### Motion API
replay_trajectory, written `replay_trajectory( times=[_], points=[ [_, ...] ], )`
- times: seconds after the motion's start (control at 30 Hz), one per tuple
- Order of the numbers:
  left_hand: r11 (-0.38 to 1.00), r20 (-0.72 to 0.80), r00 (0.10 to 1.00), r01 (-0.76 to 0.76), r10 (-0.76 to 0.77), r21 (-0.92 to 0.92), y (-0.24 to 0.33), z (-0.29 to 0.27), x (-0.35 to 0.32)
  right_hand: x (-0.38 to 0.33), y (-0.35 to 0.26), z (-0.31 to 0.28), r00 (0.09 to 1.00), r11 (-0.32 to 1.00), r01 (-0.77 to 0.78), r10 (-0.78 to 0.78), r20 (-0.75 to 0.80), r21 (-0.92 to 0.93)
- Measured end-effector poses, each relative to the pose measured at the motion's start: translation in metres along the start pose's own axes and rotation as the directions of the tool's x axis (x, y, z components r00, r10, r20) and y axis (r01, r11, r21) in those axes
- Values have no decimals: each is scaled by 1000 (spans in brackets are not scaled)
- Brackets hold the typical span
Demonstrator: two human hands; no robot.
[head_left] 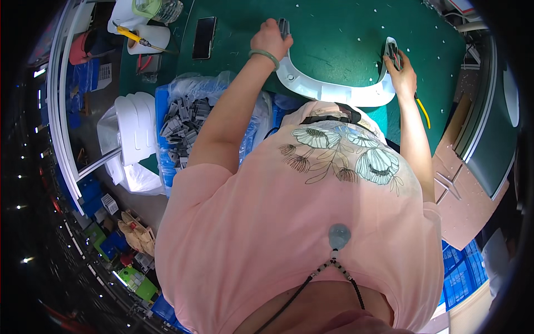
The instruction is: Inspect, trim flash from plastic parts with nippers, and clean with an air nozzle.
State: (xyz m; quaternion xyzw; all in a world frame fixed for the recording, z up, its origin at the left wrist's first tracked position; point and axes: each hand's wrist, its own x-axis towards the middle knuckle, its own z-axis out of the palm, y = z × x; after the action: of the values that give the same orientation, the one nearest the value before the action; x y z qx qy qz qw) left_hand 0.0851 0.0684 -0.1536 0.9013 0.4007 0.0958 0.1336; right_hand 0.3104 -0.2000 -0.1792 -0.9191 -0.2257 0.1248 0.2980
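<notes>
A white U-shaped plastic part [339,93] lies on the green table with its curve toward my body. A grey plastic piece [284,26] sits at its left end, and another dark grey piece [392,51] is at the right end. My left hand [271,38] is closed around the left end, beside the grey piece. Around the right end, the fingers of my right hand [401,72] are closed, with the thumb near the dark grey piece. A yellow tool handle [424,113] sticks out beside my right wrist; whether it touches the hand is hidden.
A blue bin lined with plastic film holds many grey plastic pieces [186,125], left of my body. White curved parts [136,128] are stacked beyond it. On the table's left are a phone [204,38], a yellow-handled soldering iron [130,34] and a white roll [156,38].
</notes>
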Motion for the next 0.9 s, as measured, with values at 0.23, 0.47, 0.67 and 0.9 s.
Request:
replay_trajectory(
  times=[0.23, 0.47, 0.67, 0.9],
  points=[
    [984, 116, 990, 102, -85, -145, -32, 2, 5, 1, 3, 4, 1000, 1000, 10, -10, -7, 17],
    [1000, 13, 1000, 26, -26, 7, -2, 3, -6, 2, 8, 4, 999, 1000, 16, -16, -38, -1],
    [964, 144, 972, 207, -184, -167, -69, 47, -13, 4, -4, 5, 998, 997, 64, -63, -18, 46],
    [134, 565, 807, 549, 171, -825, -17, -24, -3, -1, 53, 5, 955, 429, -236, 270, 126, 872]
  ],
)
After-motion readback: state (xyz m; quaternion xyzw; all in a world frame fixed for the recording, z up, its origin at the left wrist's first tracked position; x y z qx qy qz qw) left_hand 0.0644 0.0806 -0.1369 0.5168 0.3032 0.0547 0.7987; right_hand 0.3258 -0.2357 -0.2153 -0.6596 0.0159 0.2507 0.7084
